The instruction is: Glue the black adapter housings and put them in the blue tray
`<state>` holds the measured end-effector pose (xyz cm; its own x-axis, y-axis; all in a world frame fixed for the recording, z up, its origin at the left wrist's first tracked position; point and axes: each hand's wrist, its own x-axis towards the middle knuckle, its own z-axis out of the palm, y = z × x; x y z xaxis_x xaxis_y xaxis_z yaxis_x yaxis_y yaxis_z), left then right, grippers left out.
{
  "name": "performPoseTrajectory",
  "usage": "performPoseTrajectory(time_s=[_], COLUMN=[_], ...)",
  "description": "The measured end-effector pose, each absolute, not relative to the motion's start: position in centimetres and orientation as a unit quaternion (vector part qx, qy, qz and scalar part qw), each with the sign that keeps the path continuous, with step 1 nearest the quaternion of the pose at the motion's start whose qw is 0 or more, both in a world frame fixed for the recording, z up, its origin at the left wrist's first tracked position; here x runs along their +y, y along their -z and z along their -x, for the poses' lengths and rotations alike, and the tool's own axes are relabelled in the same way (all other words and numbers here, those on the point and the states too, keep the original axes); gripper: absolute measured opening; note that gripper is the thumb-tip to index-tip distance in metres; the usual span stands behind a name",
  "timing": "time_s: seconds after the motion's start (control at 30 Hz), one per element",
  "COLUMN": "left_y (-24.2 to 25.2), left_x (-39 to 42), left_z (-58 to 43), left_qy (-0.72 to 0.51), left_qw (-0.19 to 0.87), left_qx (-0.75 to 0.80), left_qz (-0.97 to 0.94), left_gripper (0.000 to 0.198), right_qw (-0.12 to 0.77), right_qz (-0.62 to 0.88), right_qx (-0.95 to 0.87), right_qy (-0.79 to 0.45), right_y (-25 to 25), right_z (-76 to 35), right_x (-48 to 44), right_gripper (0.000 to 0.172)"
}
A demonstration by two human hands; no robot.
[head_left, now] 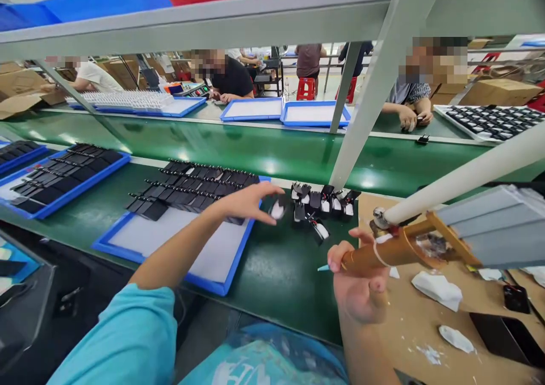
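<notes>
My left hand (249, 202) reaches over the bench with thumb and forefinger pinching a small black adapter housing (277, 208) with a white part on it. Just right of it, several similar black housings (315, 200) with white parts and bits of red wire lie in a cluster on the green bench. My right hand (361, 280) grips an amber glue syringe (361, 258), its thin teal nozzle (323, 268) pointing left. A white hose meets the syringe's back end. Left of my left hand, rows of black adapters (187, 183) with plug pins fill the far part of a blue-rimmed tray (238, 260).
More adapters stand in another blue tray (80, 195) at left. Brown cardboard (395, 328) at right bears white scraps (437, 290) and a dark flat object (506, 337). A white post (366, 95) and pipe (468, 172) cross the space. Co-workers sit beyond the green belt (255, 146).
</notes>
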<state>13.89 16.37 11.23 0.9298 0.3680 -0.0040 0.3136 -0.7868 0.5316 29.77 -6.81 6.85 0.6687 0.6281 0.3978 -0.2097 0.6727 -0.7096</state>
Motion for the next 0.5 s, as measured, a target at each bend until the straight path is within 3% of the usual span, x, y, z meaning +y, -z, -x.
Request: performPoseTrajectory(time_s=[0.13, 0.3, 0.43, 0.5], left_y=[-7.3, -4.2, -3.2, -2.3], left_x=[9.1, 5.5, 1.8, -0.2], left_z=[-11.6, -9.6, -8.4, -8.3], left_qy=[-0.002, 0.018, -0.105, -0.189], left_qw=[0.392, 0.455, 0.412, 0.335], left_qx=[0.058, 0.072, 0.157, 0.188], left_qz=[-0.918, -0.888, -0.892, -0.904], left_gripper=[0.070, 0.076, 0.103, 0.093], right_qw=[0.855, 0.857, 0.859, 0.858], right_qz=[0.306, 0.302, 0.303, 0.304], right_qx=[-0.336, -0.345, -0.341, -0.343], right_qy=[-0.249, -0.236, -0.233, -0.234], right_y=[-7.1, -6.9, -7.0, -7.2], right_z=[-29.6, -29.9, -29.7, -29.4], right_x=[-6.6, -6.2, -6.0, -5.9], right_gripper=[0.038, 0.034, 0.038, 0.037])
